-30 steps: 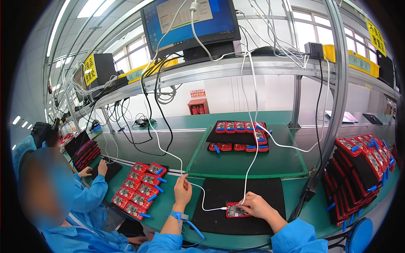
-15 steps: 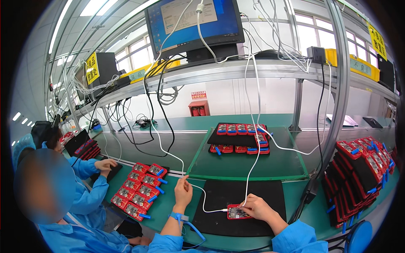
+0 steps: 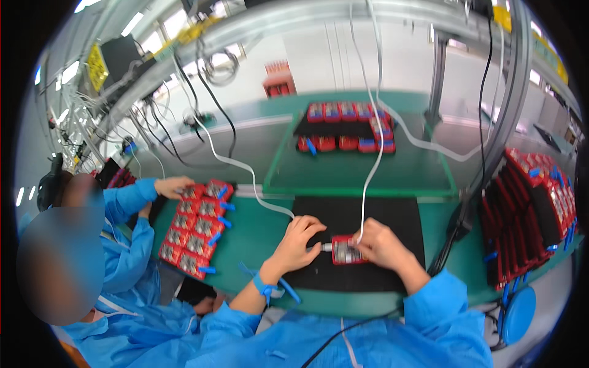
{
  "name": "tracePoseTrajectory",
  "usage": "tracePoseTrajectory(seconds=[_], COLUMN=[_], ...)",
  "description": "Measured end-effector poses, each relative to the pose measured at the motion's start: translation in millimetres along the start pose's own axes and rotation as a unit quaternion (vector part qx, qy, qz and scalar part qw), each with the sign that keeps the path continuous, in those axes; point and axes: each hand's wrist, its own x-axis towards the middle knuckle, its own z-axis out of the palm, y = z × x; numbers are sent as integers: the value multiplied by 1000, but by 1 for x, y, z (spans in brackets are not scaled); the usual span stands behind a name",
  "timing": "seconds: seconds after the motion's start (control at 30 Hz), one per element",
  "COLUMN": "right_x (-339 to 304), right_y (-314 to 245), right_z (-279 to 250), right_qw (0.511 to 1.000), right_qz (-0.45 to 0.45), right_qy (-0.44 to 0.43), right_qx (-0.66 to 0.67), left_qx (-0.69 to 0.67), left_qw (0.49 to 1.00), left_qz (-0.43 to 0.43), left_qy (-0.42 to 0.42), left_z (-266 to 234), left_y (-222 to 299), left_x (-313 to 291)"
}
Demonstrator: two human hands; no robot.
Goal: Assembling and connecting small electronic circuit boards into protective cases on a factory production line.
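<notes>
A small red tray with a circuit board [image 3: 346, 250] lies on the black mat [image 3: 319, 279] in front of me. A white cable plug [image 3: 327, 247] meets the board's left side. My left hand [image 3: 297, 244] is at this plug, thumb close to it, with the fingers apart and curved above. At the board's upper right, my right hand [image 3: 386, 246] pinches the end of a second white cable [image 3: 366, 190] that hangs from above. Its fingertips are over the board and hide the contact point. A blue wrist strap [image 3: 265, 287] is round my left wrist.
Several red-framed boards with blue tabs [image 3: 195, 227] lie left; a co-worker's hand [image 3: 174, 186] touches their far end. More boards [image 3: 348, 111] stand on the green glass-like sheet [image 3: 282, 175]. At right is a tall stack of board trays [image 3: 518, 227] beside a metal post [image 3: 520, 104].
My left hand has come down and right to the plug. My right hand stays at the board. The view has tilted downward, and the co-worker's hand has reached the left boards.
</notes>
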Motion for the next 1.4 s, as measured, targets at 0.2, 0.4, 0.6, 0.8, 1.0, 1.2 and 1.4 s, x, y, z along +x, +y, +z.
tracePoseTrajectory(seconds=[0.2, 0.4, 0.6, 0.8, 1.0, 1.2, 1.4], right_x=[3, -12, -13, -14, -14, -16, -13], right_y=[7, 18, 10, 10, 19, 22, 10], right_z=[3, 26, 25, 33, 15, -2, -13], right_qw=[998, 907, 880, 836, 829, 812, 847], right_qz=[31, 275, 329, 350, 271, 263, 226], right_qy=[34, 218, 223, 285, 412, 444, 433], right_qx=[40, 233, 259, 313, 263, 272, 211], left_qx=[-10, -79, -113, -158, 110, 138, 354], left_qw=[998, 981, 975, 974, 961, 905, 898], left_qz=[-10, -104, -87, -52, 135, 109, 187], left_qy=[-57, -144, -170, -152, -215, -388, -182], left_z=[26, 27, 18, 13, 9, 43, 10], left_y=[-7, -12, -21, -38, 13, 19, -49], left_x=[-5, 5, 9, 13, 63, 110, 243])
